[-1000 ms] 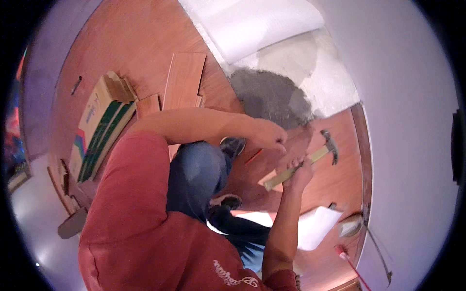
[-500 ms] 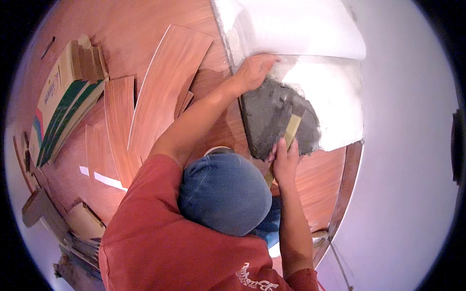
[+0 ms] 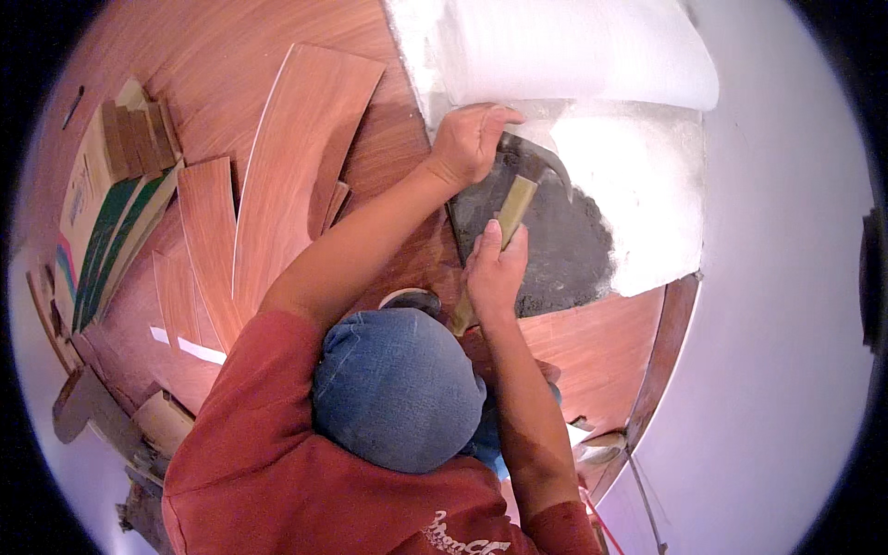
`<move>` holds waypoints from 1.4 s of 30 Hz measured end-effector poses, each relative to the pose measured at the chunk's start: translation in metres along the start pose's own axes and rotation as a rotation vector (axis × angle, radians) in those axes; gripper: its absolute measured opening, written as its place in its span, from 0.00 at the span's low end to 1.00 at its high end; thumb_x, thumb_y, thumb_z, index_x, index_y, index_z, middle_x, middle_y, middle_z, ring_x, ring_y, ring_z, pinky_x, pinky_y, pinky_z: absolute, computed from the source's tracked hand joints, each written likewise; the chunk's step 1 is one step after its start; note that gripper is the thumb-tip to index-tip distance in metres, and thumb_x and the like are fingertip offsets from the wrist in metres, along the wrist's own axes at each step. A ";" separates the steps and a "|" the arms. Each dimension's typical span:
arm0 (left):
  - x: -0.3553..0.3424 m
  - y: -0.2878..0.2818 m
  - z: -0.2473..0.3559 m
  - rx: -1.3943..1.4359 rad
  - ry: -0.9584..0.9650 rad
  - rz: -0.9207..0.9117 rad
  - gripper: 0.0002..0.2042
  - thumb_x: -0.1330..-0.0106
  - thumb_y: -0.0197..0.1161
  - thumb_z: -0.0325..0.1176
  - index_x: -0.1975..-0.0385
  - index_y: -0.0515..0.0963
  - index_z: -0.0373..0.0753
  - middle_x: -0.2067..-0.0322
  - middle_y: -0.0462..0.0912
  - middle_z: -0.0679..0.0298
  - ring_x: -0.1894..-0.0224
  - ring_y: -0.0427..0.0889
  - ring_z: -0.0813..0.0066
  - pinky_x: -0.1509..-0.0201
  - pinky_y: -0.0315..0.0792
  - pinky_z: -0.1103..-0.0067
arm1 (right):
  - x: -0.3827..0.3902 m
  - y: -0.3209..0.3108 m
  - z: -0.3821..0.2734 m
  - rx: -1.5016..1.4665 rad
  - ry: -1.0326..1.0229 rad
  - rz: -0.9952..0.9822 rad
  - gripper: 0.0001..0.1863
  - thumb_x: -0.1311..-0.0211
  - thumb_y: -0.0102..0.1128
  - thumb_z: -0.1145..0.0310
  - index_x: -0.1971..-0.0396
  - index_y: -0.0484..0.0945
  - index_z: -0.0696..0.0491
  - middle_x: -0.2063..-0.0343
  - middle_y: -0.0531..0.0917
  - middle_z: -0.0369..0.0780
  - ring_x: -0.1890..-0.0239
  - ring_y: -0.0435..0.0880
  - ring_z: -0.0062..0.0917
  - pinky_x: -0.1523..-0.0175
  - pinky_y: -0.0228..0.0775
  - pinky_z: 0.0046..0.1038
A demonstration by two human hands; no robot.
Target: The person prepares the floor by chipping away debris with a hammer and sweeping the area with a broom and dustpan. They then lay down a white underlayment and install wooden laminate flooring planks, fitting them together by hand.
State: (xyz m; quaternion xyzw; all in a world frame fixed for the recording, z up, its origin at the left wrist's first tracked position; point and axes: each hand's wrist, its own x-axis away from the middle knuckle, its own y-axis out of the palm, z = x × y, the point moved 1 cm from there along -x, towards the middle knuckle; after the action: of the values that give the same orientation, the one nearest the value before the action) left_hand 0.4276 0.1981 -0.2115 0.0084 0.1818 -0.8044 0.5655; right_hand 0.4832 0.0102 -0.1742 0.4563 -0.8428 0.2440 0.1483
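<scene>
Under the right hand (image 3: 495,273), closed around its wooden handle, one hammer (image 3: 514,208) angles up across the grey patch of bare floor (image 3: 564,250). Just above, the left hand (image 3: 472,141) presses on the edge of one white underlay sheet (image 3: 573,55). Left of both arms lie about four loose wood-look planks (image 3: 287,176) and one opened cardboard box (image 3: 102,213).

A floor of reddish wood-look planks (image 3: 185,55) fills the left and upper part of the view. Several loose planks (image 3: 296,166) lie fanned across it, beside 1 open cardboard box (image 3: 102,213) holding more boards. A pale wall (image 3: 786,324) curves down the right side. Light looks even and soft, perhaps daylight; the fisheye rim blurs details.
</scene>
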 end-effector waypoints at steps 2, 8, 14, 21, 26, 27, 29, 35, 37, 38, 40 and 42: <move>0.003 -0.002 0.001 0.017 -0.010 0.004 0.24 0.16 0.42 0.41 0.59 0.86 0.33 0.61 0.89 0.49 0.56 0.89 0.52 0.47 0.79 0.69 | 0.012 0.005 -0.010 -0.150 0.025 0.079 0.10 0.17 0.48 0.61 0.52 0.66 0.53 0.78 0.72 0.33 0.84 0.69 0.16 0.82 0.63 0.22; 0.000 0.002 0.007 0.067 0.105 0.091 0.19 0.18 0.46 0.38 0.61 0.86 0.39 0.69 0.86 0.48 0.66 0.85 0.47 0.60 0.78 0.65 | 0.009 0.006 -0.005 -0.087 0.041 -0.009 0.11 0.17 0.48 0.62 0.50 0.66 0.54 0.78 0.72 0.34 0.85 0.69 0.16 0.83 0.64 0.23; 0.003 -0.001 0.004 -0.043 0.080 0.105 0.22 0.17 0.43 0.42 0.60 0.87 0.39 0.67 0.87 0.48 0.63 0.86 0.47 0.57 0.79 0.65 | 0.015 0.011 -0.023 -0.248 0.133 -0.033 0.11 0.18 0.49 0.61 0.55 0.65 0.53 0.79 0.71 0.34 0.86 0.69 0.17 0.83 0.65 0.24; 0.002 0.003 -0.004 -0.022 0.084 0.065 0.22 0.16 0.42 0.39 0.55 0.87 0.37 0.62 0.90 0.53 0.57 0.90 0.59 0.49 0.81 0.71 | 0.012 0.019 -0.006 -0.138 -0.040 0.233 0.17 0.20 0.52 0.58 0.51 0.69 0.60 0.75 0.78 0.42 0.74 0.80 0.31 0.68 0.74 0.36; 0.000 0.004 -0.002 -0.022 0.018 0.076 0.25 0.16 0.41 0.43 0.59 0.87 0.37 0.64 0.89 0.51 0.58 0.89 0.53 0.50 0.80 0.69 | 0.003 0.009 -0.018 0.011 0.054 -0.037 0.21 0.22 0.53 0.57 0.51 0.70 0.64 0.72 0.80 0.49 0.67 0.83 0.43 0.57 0.74 0.43; 0.002 0.002 -0.001 -0.033 -0.006 0.082 0.26 0.17 0.42 0.45 0.61 0.87 0.37 0.64 0.89 0.50 0.58 0.88 0.49 0.51 0.80 0.67 | 0.004 0.007 -0.018 0.056 -0.005 -0.011 0.21 0.22 0.53 0.57 0.51 0.70 0.64 0.71 0.81 0.51 0.66 0.83 0.45 0.56 0.74 0.45; 0.002 0.004 -0.005 0.013 0.043 0.111 0.26 0.17 0.42 0.45 0.61 0.88 0.37 0.64 0.89 0.50 0.59 0.89 0.49 0.52 0.80 0.67 | 0.007 0.015 -0.007 0.031 -0.061 0.153 0.20 0.22 0.53 0.58 0.51 0.71 0.64 0.68 0.82 0.54 0.64 0.83 0.51 0.53 0.73 0.48; -0.002 0.012 -0.004 0.010 0.020 0.085 0.25 0.17 0.42 0.44 0.60 0.88 0.38 0.64 0.89 0.49 0.58 0.89 0.49 0.51 0.80 0.66 | -0.007 0.001 -0.013 0.116 -0.021 0.054 0.20 0.22 0.53 0.59 0.49 0.72 0.63 0.62 0.83 0.59 0.57 0.82 0.58 0.48 0.71 0.51; 0.001 0.007 -0.006 0.016 0.023 0.088 0.25 0.17 0.42 0.44 0.60 0.88 0.38 0.64 0.89 0.49 0.58 0.88 0.48 0.51 0.80 0.66 | 0.000 0.008 -0.012 0.083 -0.031 0.136 0.19 0.22 0.53 0.59 0.51 0.72 0.63 0.63 0.82 0.58 0.59 0.83 0.56 0.50 0.72 0.50; 0.002 0.008 -0.007 0.011 0.042 0.093 0.25 0.17 0.42 0.45 0.60 0.88 0.38 0.63 0.89 0.49 0.58 0.88 0.48 0.50 0.80 0.66 | 0.002 0.011 -0.007 0.096 -0.033 0.171 0.18 0.22 0.53 0.59 0.52 0.71 0.62 0.64 0.82 0.57 0.62 0.83 0.54 0.53 0.73 0.49; 0.001 0.011 -0.004 0.004 0.042 0.077 0.25 0.17 0.42 0.45 0.59 0.88 0.39 0.63 0.89 0.49 0.57 0.88 0.47 0.50 0.80 0.65 | 0.002 0.004 -0.014 0.108 0.008 0.114 0.18 0.22 0.53 0.59 0.54 0.71 0.62 0.68 0.82 0.53 0.67 0.84 0.48 0.60 0.75 0.47; 0.005 0.007 -0.003 -0.014 0.001 0.059 0.25 0.17 0.42 0.46 0.59 0.88 0.39 0.63 0.89 0.49 0.57 0.88 0.46 0.50 0.80 0.65 | -0.002 -0.014 -0.030 0.112 0.084 -0.097 0.17 0.21 0.52 0.59 0.55 0.71 0.61 0.72 0.80 0.49 0.73 0.84 0.41 0.67 0.75 0.43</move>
State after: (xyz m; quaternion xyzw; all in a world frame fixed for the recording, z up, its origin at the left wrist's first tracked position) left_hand 0.4318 0.1928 -0.2175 0.0102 0.1875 -0.7861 0.5889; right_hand 0.4971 0.0215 -0.1467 0.4935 -0.7978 0.3020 0.1695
